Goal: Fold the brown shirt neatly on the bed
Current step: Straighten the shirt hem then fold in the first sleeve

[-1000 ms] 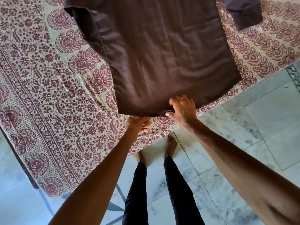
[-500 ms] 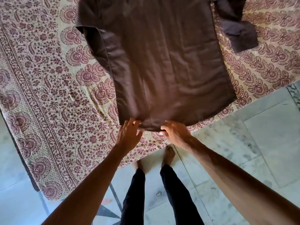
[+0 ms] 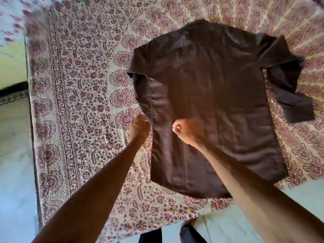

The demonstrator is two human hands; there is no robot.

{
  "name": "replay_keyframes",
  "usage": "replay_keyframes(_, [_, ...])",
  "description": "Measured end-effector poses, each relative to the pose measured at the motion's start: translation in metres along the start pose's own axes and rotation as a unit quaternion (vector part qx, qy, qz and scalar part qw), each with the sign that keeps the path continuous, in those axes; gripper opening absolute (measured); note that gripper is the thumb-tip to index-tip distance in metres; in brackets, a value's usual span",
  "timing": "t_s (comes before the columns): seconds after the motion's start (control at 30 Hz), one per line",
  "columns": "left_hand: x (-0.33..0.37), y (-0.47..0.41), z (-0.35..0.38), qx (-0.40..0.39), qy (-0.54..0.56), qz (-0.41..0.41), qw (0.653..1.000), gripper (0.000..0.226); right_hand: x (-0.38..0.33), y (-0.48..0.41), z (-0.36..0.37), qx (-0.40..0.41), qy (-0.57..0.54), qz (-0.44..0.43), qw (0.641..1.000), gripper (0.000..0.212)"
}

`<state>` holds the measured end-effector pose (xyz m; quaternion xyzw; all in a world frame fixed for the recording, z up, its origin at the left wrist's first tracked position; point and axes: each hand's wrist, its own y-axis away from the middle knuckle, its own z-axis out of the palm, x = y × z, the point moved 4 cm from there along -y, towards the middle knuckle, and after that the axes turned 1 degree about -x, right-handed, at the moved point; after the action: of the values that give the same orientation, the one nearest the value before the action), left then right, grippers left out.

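The brown shirt (image 3: pixel 219 106) lies flat on the patterned bedsheet (image 3: pixel 78 102), collar at the far end and hem toward me. Its left side is folded inward into a long straight edge. The right sleeve (image 3: pixel 289 95) sticks out to the right. My left hand (image 3: pixel 140 128) has its fingers bunched together right beside that left folded edge, about halfway up the shirt. My right hand (image 3: pixel 184 131) is a closed fist over the shirt's left-middle part. No cloth shows lifted in either hand. The picture is blurred by motion.
The bed's near edge runs just below the shirt hem, with pale floor tiles (image 3: pixel 298 199) beyond it at the right and floor (image 3: pixel 14 155) at the left. My legs and feet (image 3: pixel 189 232) stand at the bottom centre.
Both hands have left the hem and moved up to the shirt's middle, and their fingers have closed. The camera has swung so the whole shirt and collar now show.
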<state>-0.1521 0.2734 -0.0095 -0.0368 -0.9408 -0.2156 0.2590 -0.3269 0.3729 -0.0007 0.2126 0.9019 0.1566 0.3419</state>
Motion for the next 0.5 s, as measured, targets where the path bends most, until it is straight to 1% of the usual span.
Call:
replay_keyframes(0.07, [0.001, -0.039, -0.005, 0.000, 0.030, -0.071, 0.997, 0.025, -0.015, -0.035, -0.002, 0.019, -0.042, 0.002, 0.999, 0.008])
replay_keyframes(0.17, [0.000, -0.082, -0.002, -0.035, 0.063, -0.142, 0.987, 0.049, -0.033, -0.079, 0.002, 0.022, -0.059, 0.007, 0.998, 0.010])
replay_keyframes(0.2, [-0.002, -0.092, 0.001, -0.040, 0.076, -0.152, 0.985, 0.051, -0.036, -0.089, 0.005, 0.017, -0.060, 0.014, 0.998, 0.011])
replay_keyframes(0.27, [-0.003, -0.103, 0.003, -0.026, 0.095, -0.139, 0.985, 0.043, -0.036, -0.103, 0.014, 0.005, -0.071, 0.038, 0.997, 0.013])
replay_keyframes(0.33, [-0.004, -0.111, -0.006, 0.028, 0.097, -0.095, 0.990, 0.032, -0.034, -0.113, 0.023, -0.006, -0.074, 0.061, 0.995, 0.013])
replay_keyframes(0.4, [-0.012, -0.117, -0.028, 0.100, 0.079, -0.078, 0.989, 0.026, -0.032, -0.117, 0.030, -0.017, -0.067, 0.076, 0.995, 0.012])
replay_keyframes(0.43, [-0.018, -0.122, -0.043, 0.131, 0.060, -0.093, 0.985, 0.025, -0.032, -0.119, 0.032, -0.023, -0.064, 0.083, 0.994, 0.011])
replay_keyframes(0.5, [-0.042, -0.136, -0.074, 0.178, 0.039, -0.158, 0.971, 0.028, -0.035, -0.120, 0.033, -0.035, -0.058, 0.096, 0.993, 0.010])
